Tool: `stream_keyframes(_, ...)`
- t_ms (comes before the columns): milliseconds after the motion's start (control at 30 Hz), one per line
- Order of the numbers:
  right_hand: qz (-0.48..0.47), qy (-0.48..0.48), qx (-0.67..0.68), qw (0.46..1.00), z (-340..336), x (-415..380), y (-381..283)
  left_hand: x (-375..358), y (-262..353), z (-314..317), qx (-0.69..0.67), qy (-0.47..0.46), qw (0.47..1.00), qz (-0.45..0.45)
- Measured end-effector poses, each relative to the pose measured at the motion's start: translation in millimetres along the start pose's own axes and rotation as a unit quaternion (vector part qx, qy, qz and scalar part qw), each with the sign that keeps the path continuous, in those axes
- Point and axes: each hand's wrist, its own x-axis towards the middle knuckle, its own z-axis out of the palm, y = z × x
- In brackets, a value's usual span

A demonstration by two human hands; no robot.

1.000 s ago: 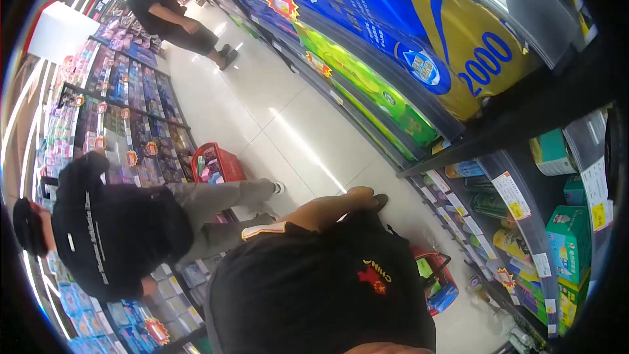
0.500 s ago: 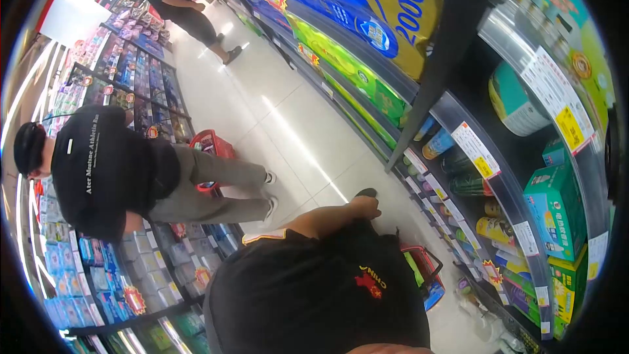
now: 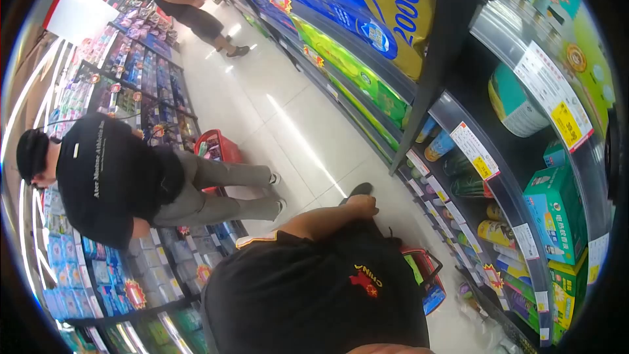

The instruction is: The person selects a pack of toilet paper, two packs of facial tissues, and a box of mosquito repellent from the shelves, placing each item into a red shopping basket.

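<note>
My left hand [image 3: 362, 206] is small and in front of my waist, with its fingers curled in and nothing visible in them. The bare forearm runs out of the trimmed sleeve of my black shirt [image 3: 282, 295]. Just beyond the hand, a dark shoe [image 3: 360, 189] shows on the pale floor. On the other side of my body hangs a red shopping basket [image 3: 419, 255] with a dark handle; a green item and a blue item [image 3: 434, 298] show at it. My right hand is out of sight, so its grip on the basket cannot be seen.
Store shelves on the right hold a teal box [image 3: 557, 213], a teal tub [image 3: 514, 101] and price tags [image 3: 475, 151]. Large blue and gold packs [image 3: 386, 19] fill the upper shelf. Left, a person in black [image 3: 111, 177] stands by a red basket [image 3: 226, 147]; another person [image 3: 183, 10] is farther along.
The view has shifted slightly. The nearer person and their basket appear a little lower and farther right. More of the dark shoe shows past my left hand, which stays curled.
</note>
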Motion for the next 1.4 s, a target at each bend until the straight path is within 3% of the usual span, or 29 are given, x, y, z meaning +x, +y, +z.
stream_keyframes(167,0.018,0.036,0.043,0.998,16,-14,10,41,-30,-27,0.035,-0.034,0.998,0.044)
stream_keyframes(233,0.021,0.057,0.069,0.996,26,-25,17,55,-52,-47,0.046,-0.042,0.993,0.103)
stream_keyframes(300,0.005,0.067,0.099,0.993,42,-26,31,66,-75,-75,0.026,-0.056,0.993,0.098)
stream_keyframes(367,-0.042,0.059,0.155,0.985,61,-19,49,89,-110,-90,0.12,-0.049,0.983,0.132)
stream_keyframes(400,-0.038,0.047,0.188,0.98,73,-14,57,86,-125,-111,0.071,-0.042,0.991,0.102)
stream_keyframes(433,0.097,0.012,0.254,0.962,85,-16,50,82,-143,-133,0.025,-0.039,0.997,0.068)
stream_keyframes(500,0.053,0.053,0.156,0.985,129,-81,-16,89,-179,-156,0.097,-0.034,0.993,0.064)
stream_keyframes(567,0.024,0.08,0.135,0.987,144,-95,-16,132,-257,-139,0.14,-0.008,0.986,0.093)
stream_keyframes(633,0.052,0.076,0.124,0.988,145,-101,-13,128,-276,-154,0.117,0.011,0.993,0.03)
stream_keyframes(667,0.072,0.071,0.115,0.988,143,-107,-13,141,-301,-146,0.13,0.02,0.99,0.056)
stream_keyframes(767,0.076,0.067,0.122,0.987,132,-111,5,112,-267,-161,0.113,0.009,0.993,0.045)
stream_keyframes(867,0.045,0.088,0.085,0.991,130,-115,4,111,-246,-135,0.197,-0.057,0.963,0.174)
stream_keyframes(900,0.08,0.116,0.054,0.988,133,-114,2,98,-224,-133,0.2,-0.066,0.954,0.211)
stream_keyframes(967,0.033,0.153,-0.01,0.988,131,-80,38,73,-179,-133,0.265,-0.067,0.92,0.282)
stream_keyframes(1067,-0.007,0.218,-0.031,0.975,137,-63,60,87,-174,-108,0.351,-0.063,0.854,0.379)
stream_keyframes(1100,0.015,0.184,-0.031,0.982,136,-79,41,91,-171,-109,0.346,-0.051,0.855,0.383)
stream_keyframes(1167,-0.081,0.31,-0.098,0.942,137,-69,49,94,-163,-108,0.332,-0.028,0.86,0.387)
stream_keyframes(1200,-0.082,0.229,-0.032,0.969,125,-98,21,97,-163,-102,0.291,-0.01,0.883,0.367)
stream_keyframes(1233,-0.069,0.217,-0.022,0.974,109,-85,31,97,-164,-97,0.274,0.017,0.882,0.382)
stream_keyframes(1267,-0.052,0.201,-0.012,0.978,99,-64,54,93,-160,-86,0.217,0.003,0.931,0.293)
stream_keyframes(1333,-0.05,0.171,0.032,0.984,76,-57,64,87,-141,-68,0.167,-0.013,0.963,0.212)
stream_keyframes(1400,-0.03,0.143,0.056,0.988,49,-87,34,75,-119,-40,0.228,-0.018,0.931,0.284)
